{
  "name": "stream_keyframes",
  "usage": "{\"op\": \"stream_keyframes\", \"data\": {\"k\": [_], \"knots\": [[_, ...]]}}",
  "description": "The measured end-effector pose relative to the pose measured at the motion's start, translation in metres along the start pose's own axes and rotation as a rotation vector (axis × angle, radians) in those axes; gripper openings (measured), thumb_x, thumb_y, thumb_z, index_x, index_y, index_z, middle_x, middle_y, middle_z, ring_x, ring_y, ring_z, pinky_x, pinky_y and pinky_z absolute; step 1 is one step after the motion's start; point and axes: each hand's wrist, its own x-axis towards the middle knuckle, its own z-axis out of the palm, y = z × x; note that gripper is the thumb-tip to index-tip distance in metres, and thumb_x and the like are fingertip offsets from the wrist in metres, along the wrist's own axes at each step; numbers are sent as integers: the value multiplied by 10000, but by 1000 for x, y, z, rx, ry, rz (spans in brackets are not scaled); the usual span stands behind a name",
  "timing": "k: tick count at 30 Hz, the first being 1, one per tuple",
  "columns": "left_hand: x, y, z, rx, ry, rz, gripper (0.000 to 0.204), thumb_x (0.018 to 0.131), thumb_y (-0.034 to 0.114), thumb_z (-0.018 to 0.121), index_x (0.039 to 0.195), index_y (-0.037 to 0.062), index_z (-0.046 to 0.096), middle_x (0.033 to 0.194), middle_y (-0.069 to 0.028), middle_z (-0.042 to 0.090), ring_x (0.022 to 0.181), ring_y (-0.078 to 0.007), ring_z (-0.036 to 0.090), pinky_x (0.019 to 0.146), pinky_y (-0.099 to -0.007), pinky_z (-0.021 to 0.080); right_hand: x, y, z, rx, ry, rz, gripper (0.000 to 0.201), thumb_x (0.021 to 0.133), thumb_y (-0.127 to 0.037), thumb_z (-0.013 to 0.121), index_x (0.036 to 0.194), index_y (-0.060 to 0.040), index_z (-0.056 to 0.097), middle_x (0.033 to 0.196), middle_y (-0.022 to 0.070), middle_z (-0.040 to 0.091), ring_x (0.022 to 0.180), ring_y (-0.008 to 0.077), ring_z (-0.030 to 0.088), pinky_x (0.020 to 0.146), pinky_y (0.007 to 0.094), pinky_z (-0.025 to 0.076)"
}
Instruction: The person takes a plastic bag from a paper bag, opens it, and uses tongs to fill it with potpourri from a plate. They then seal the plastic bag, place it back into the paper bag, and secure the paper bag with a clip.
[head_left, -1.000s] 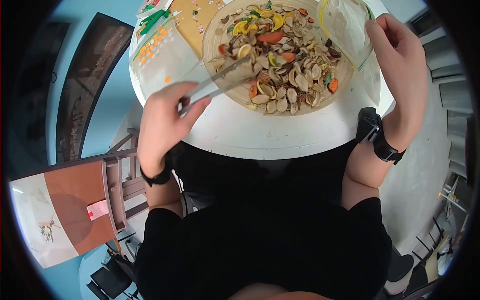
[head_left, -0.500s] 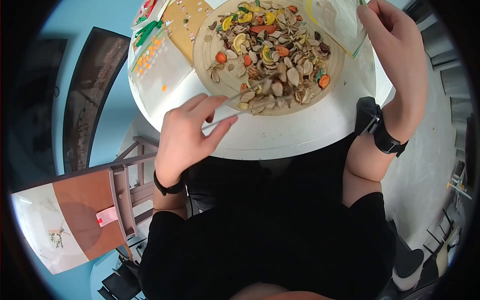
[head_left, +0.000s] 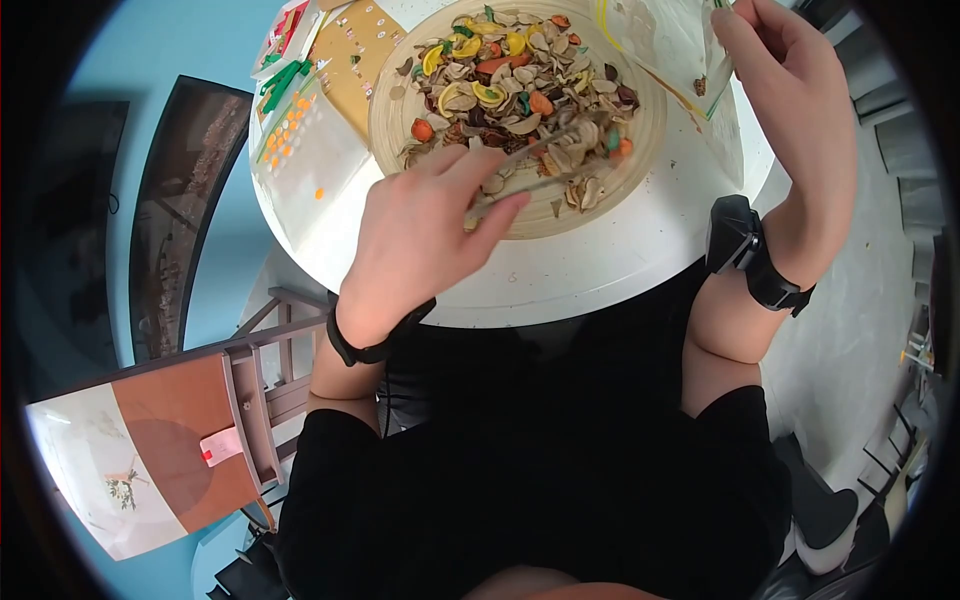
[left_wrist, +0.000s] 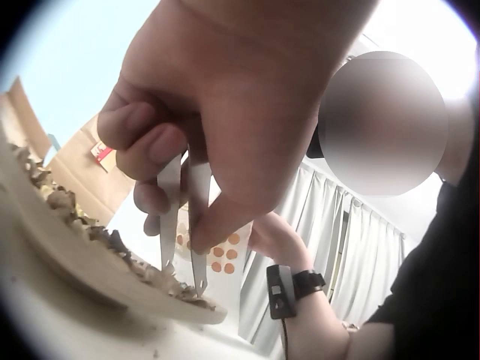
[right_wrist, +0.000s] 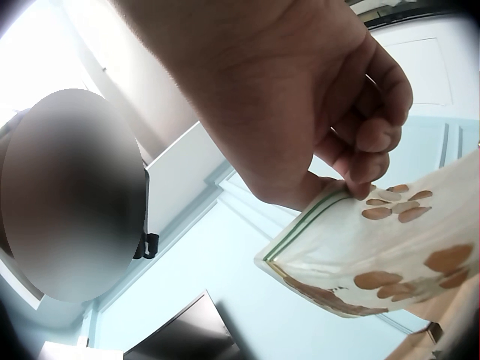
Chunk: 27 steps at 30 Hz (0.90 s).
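My left hand point(head_left: 425, 225) holds metal tongs point(head_left: 525, 190) between thumb and fingers, low over the near side of a round wooden plate point(head_left: 650, 150). Dried potpourri point(head_left: 490, 65), with pale petals and orange, yellow and green pieces, is heaped on the plate. Around the tong tips, several pieces are blurred, an orange one point(head_left: 622, 148) among them. The tongs' toothed tips point(left_wrist: 201, 286) stand apart in the left wrist view. My right hand point(head_left: 795, 110) pinches the green-lined edge of a clear zip bag point(right_wrist: 322, 247) printed with orange flowers. A small brown piece point(head_left: 700, 87) shows at the bag.
A second zip bag point(head_left: 335, 160) with orange dots lies flat at the left of the white table point(head_left: 590, 270). Beyond it are a brown paper sheet point(head_left: 350, 55), green strips point(head_left: 283, 85) and a red-and-white box point(head_left: 285, 35). A chair point(head_left: 265, 400) stands left of the table.
My left hand and the tongs have moved right across the plate, stirring pieces near its right side. The right hand keeps hold of the bag, where a brown piece now shows.
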Motion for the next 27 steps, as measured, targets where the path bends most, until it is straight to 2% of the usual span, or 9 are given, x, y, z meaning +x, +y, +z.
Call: {"op": "stream_keyframes", "data": {"k": [3, 7, 12, 15, 20, 22, 23, 25, 27], "knots": [[0, -14, -1, 36, 31, -85, 296, 830, 207, 827, 1043, 34, 716, 808, -93, 678, 648, -251, 652, 572, -359, 512, 0, 5, 0, 6, -7, -41, 220, 858, -63, 599, 666, 13, 523, 583, -31, 467, 551, 43, 428, 494, 257, 317], [-24, -22, -29, -173, 51, -237, 324, 819, 102, 834, 1086, -35, 713, 787, -56, 640, 693, -86, 525, 571, -237, 416, 0, 5, 0, 17, 1, -49, 217, 857, -63, 596, 669, 18, 525, 583, -32, 465, 555, 42, 429, 495, 256, 316], [-66, -34, -45, -151, -8, -331, 279, 795, 128, 840, 1048, 46, 758, 733, -48, 596, 564, -132, 496, 493, -272, 373, 7, 7, -12, 138, -142, 86, 215, 856, -65, 594, 670, 22, 529, 586, -33, 472, 557, 45, 433, 495, 259, 315], [-74, -37, -42, -24, -16, -323, 276, 801, 139, 837, 1055, 59, 762, 714, -39, 570, 546, -142, 481, 492, -274, 368, -4, 2, -4, 4, -35, -17, 210, 855, -68, 597, 675, 22, 536, 584, -30, 473, 554, 48, 432, 495, 260, 314], [-59, -42, -38, -4, 99, -326, 265, 829, 166, 828, 1052, 43, 755, 707, -42, 577, 552, -130, 478, 510, -273, 383, -4, 1, -11, -56, -43, -125, 201, 855, -69, 601, 686, 23, 544, 580, -27, 468, 555, 51, 436, 498, 263, 319], [-50, -48, -41, -97, 131, -446, 255, 854, 191, 816, 1033, 22, 750, 689, -48, 586, 570, -114, 487, 522, -274, 391, 7, 34, -13, 59, -122, -51, 199, 857, -67, 601, 689, 23, 544, 581, -27, 467, 556, 52, 437, 500, 265, 321], [-45, -52, -44, -143, 145, -506, 256, 867, 204, 810, 1023, 12, 748, 680, -51, 590, 579, -105, 491, 528, -275, 395, 22, 71, -15, 176, -194, 41, 201, 858, -67, 601, 689, 23, 543, 581, -27, 467, 557, 52, 438, 501, 265, 322], [-21, -67, -47, -120, 126, -469, 278, 885, 241, 799, 997, -6, 742, 660, -54, 592, 591, -97, 492, 541, -281, 403, 25, 81, -15, 228, -272, 93, 216, 897, -120, 611, 738, 9, 543, 633, -42, 467, 608, 43, 425, 543, 250, 323], [7, -76, -46, -105, 119, -412, 330, 893, 300, 786, 962, -19, 737, 643, -77, 614, 577, -132, 509, 559, -301, 420, 15, 55, -13, 87, -267, 9, 264, 971, -227, 630, 836, -18, 544, 735, -71, 469, 709, 25, 397, 626, 221, 323]]}}
